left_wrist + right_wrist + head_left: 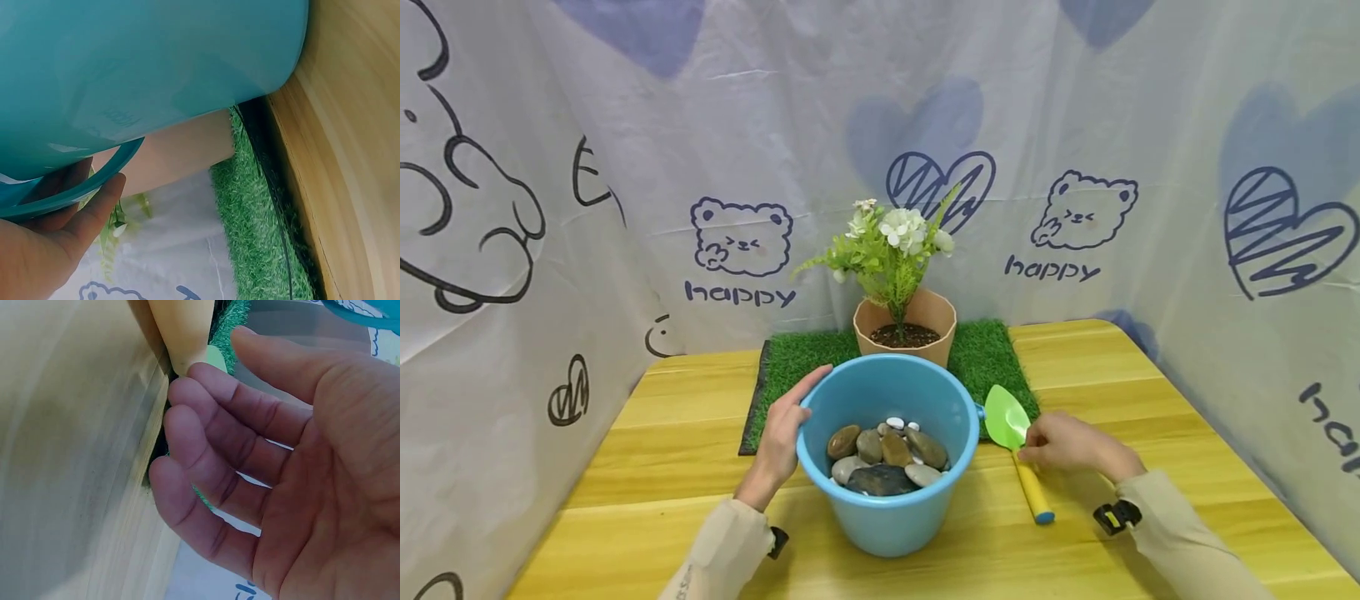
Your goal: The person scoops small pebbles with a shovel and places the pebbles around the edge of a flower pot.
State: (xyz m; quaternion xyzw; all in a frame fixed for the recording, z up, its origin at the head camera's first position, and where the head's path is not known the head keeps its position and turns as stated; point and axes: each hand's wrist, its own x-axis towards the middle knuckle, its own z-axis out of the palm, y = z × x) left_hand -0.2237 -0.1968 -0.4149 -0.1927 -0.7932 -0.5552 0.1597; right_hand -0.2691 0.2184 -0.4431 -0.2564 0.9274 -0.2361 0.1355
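Observation:
A light blue bucket stands on the table with several river stones inside, brown, grey and one dark, and small white pebbles among them. My left hand grips its left rim; in the left wrist view the rim passes between thumb and fingers. To the bucket's right lies a garden trowel with a green blade and a yellow handle. Over the top of that handle is my right hand. The right wrist view shows its fingers loosely bent, thumb apart, fingertips right at the handle.
Behind the bucket, a pot with white flowers and green leaves stands on a mat of artificial grass. The wooden table carries everything. A printed white curtain hangs at the back and both sides.

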